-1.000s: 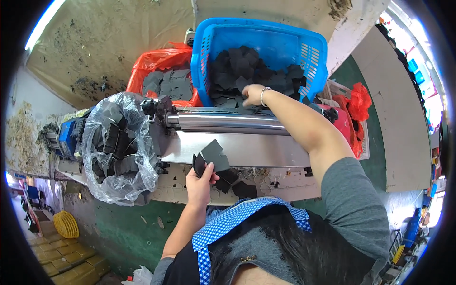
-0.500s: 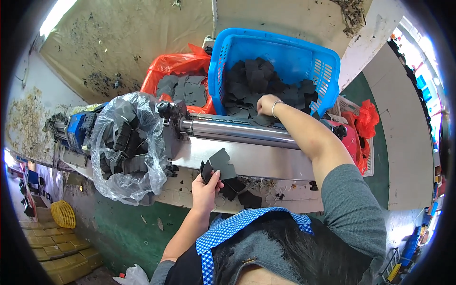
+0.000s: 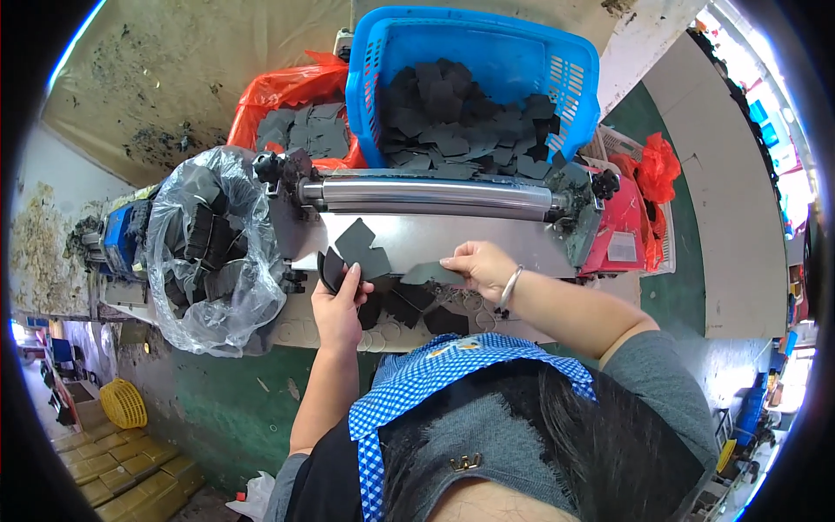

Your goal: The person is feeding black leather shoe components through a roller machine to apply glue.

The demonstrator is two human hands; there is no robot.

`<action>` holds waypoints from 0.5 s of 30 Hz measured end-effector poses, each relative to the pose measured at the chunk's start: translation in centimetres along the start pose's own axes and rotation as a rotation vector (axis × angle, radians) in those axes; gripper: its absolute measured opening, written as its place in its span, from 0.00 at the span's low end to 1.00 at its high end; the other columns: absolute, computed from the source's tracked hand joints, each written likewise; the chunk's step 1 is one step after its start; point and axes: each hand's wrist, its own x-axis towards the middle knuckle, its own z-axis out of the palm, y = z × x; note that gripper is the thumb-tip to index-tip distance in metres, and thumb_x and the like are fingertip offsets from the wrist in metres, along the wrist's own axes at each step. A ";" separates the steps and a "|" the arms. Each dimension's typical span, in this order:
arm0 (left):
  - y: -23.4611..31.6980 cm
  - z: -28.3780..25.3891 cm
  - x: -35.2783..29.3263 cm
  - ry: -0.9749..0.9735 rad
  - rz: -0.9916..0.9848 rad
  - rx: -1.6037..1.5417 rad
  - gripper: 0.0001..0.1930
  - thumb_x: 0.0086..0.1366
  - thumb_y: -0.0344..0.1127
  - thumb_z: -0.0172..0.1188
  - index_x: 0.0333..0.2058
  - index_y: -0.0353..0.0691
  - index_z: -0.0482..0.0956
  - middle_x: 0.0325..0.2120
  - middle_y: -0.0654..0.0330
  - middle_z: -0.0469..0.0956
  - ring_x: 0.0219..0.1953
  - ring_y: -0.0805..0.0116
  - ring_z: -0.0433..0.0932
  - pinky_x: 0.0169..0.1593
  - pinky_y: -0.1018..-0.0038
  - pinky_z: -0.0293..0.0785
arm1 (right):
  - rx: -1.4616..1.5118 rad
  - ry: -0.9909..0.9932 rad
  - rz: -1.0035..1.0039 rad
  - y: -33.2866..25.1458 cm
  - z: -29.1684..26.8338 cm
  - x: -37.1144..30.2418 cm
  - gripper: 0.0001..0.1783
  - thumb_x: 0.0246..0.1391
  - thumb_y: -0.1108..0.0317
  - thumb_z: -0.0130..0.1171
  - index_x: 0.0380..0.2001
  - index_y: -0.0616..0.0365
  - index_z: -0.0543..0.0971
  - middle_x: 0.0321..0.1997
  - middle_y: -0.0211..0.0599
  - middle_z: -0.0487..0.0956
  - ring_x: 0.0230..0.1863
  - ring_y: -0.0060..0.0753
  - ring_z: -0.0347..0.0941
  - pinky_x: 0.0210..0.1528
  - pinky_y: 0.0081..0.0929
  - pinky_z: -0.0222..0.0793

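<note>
My left hand (image 3: 342, 300) is closed on a few thin dark grey sheet pieces (image 3: 361, 248), which fan out above the thumb. To its right, my right hand (image 3: 484, 269) pinches one dark grey sheet piece (image 3: 430, 274) by its right end. That piece points toward the left hand's pieces, close to them. Both hands are over the near side of a machine with a shiny metal roller (image 3: 430, 197). Beyond the roller a blue basket (image 3: 574, 61) holds a heap of similar dark pieces (image 3: 452, 130). Several dark scraps (image 3: 407, 304) lie below the hands at the machine's front.
A clear plastic bag (image 3: 248, 326) of black pieces stands left of the roller. Behind it, a red plastic bag (image 3: 257, 91) holds grey pieces. Black knobs (image 3: 606, 183) flank the roller. On the right is a white crate (image 3: 665, 252) with red bags. A yellow basket (image 3: 123, 402) sits lower left.
My right hand has come back from the blue basket over the roller, bringing a sheet piece to beside the left hand. The left hand keeps its pieces. The whole view has shifted slightly.
</note>
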 end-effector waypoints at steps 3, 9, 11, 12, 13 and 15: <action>0.2 1.0 -0.4 -0.033 -0.027 0.050 0.04 0.59 0.29 0.59 0.29 0.39 0.72 0.22 0.64 0.75 0.21 0.76 0.76 0.22 0.85 0.66 | 0.272 0.149 -0.086 1.2 -0.1 1.1 0.05 0.48 0.79 0.58 0.28 0.61 0.72 0.29 0.33 0.74 0.34 0.31 0.73 0.33 0.30 0.72; -0.5 1.4 -0.9 -0.097 -0.044 0.036 0.05 0.59 0.30 0.60 0.30 0.38 0.72 0.22 0.64 0.75 0.21 0.75 0.76 0.22 0.84 0.67 | 0.297 0.140 -0.119 0.3 -0.4 0.3 0.13 0.50 0.79 0.55 0.41 0.66 0.73 0.37 0.40 0.75 0.36 0.31 0.72 0.42 0.27 0.69; -0.9 1.8 -1.0 -0.115 -0.052 0.042 0.05 0.59 0.30 0.60 0.30 0.38 0.72 0.22 0.64 0.75 0.21 0.75 0.76 0.22 0.84 0.67 | 0.355 0.208 -0.192 0.0 -0.2 0.9 0.12 0.50 0.80 0.55 0.41 0.66 0.73 0.39 0.40 0.75 0.39 0.32 0.72 0.43 0.27 0.69; -1.0 2.1 -1.0 -0.126 -0.059 0.046 0.05 0.59 0.30 0.60 0.30 0.38 0.72 0.22 0.64 0.75 0.21 0.75 0.76 0.22 0.84 0.67 | 0.409 0.272 -0.261 -0.3 0.0 1.3 0.12 0.51 0.80 0.54 0.41 0.66 0.73 0.40 0.41 0.76 0.42 0.32 0.72 0.45 0.27 0.70; -1.1 2.3 -1.1 -0.122 -0.055 0.053 0.06 0.58 0.30 0.61 0.30 0.37 0.73 0.21 0.64 0.74 0.20 0.77 0.75 0.22 0.85 0.65 | 0.377 0.282 -0.324 -0.7 0.4 1.6 0.13 0.51 0.77 0.56 0.43 0.65 0.73 0.37 0.38 0.77 0.39 0.31 0.73 0.42 0.23 0.69; -1.6 2.6 -1.0 -0.135 -0.055 0.082 0.06 0.58 0.31 0.62 0.29 0.38 0.73 0.20 0.64 0.74 0.20 0.77 0.74 0.21 0.85 0.65 | 0.201 0.226 -0.367 -0.3 1.0 0.4 0.14 0.51 0.75 0.57 0.43 0.65 0.73 0.37 0.38 0.78 0.37 0.29 0.73 0.42 0.22 0.70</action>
